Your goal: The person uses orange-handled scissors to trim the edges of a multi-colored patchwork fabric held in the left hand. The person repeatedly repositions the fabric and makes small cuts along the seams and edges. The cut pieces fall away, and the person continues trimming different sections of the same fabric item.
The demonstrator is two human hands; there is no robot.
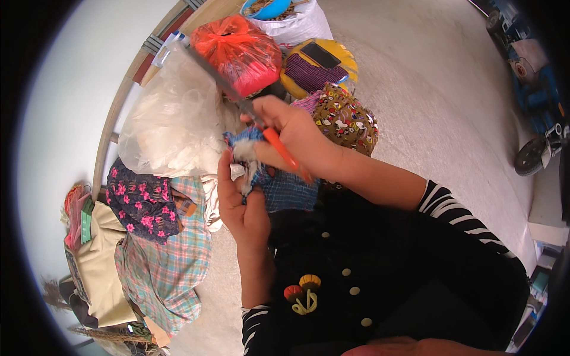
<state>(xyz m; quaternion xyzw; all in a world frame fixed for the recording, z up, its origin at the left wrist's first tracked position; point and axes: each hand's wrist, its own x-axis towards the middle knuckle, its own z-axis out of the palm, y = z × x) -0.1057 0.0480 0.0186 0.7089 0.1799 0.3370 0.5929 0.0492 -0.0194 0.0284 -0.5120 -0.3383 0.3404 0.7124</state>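
My right hand (294, 138) is closed around a long, dark, flat tool (213, 73) with an orange handle, blurred; its exact kind cannot be told. The tool points up and left across the bags. Below and left of it, my left hand (245, 209) grips the edge of a small blue checked cloth piece (258, 175) with off-white fluffy stuffing (245, 151) showing at its opening. Blue checked fabric (291, 189) lies on the lap beneath. Behind the hands stands a clear plastic bag (169, 120) of white stuffing.
A red plastic bag (238, 53), a yellow cushion (349, 55) bearing a phone (320, 54), and a brown printed cloth bundle (347, 118) sit ahead. Floral cloth (140, 202) and plaid cloth (169, 258) lie left. A wheeled blue machine (536, 93) stands far right. Bare skin shows at the bottom edge.
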